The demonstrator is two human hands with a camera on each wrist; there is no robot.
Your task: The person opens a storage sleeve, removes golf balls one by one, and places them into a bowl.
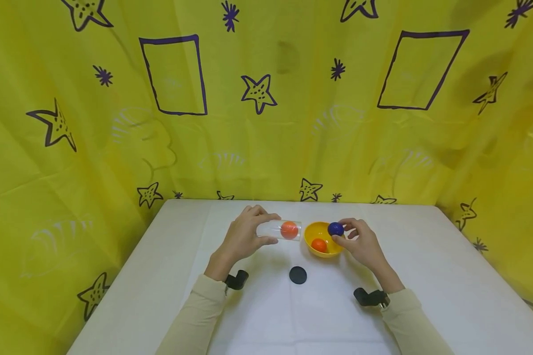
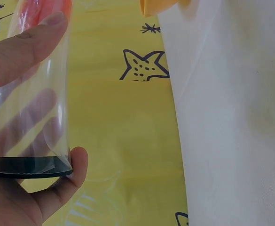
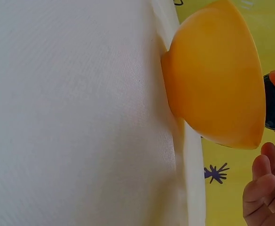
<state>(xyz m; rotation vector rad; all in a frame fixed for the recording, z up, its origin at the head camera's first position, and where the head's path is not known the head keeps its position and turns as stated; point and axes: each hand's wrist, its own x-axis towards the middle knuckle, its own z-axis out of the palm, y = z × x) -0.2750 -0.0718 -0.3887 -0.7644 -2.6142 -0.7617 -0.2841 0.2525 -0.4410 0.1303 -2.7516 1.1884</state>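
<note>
My left hand [image 1: 243, 235] grips a clear plastic tube [image 2: 57, 103], which lies sideways above the table in the head view. An orange ball [image 1: 289, 230] sits inside, toward the tube's right end. A black cap [image 2: 34, 167] closes the end nearest my palm. My right hand [image 1: 363, 245] pinches a dark blue ball [image 1: 335, 229] between thumb and fingers, over the right side of a yellow bowl [image 1: 313, 230]. Inside that bowl lies another orange ball [image 1: 319, 245]. In the right wrist view the bowl's outer wall [image 3: 212, 75] hides its contents.
A black round disc [image 1: 298, 275] lies flat on the white table [image 1: 293, 320], in front of the bowl and between the forearms. Behind the table hangs a yellow curtain [image 1: 231, 138] with drawn stars and frames. Each wrist carries a black camera mount [image 1: 369, 297].
</note>
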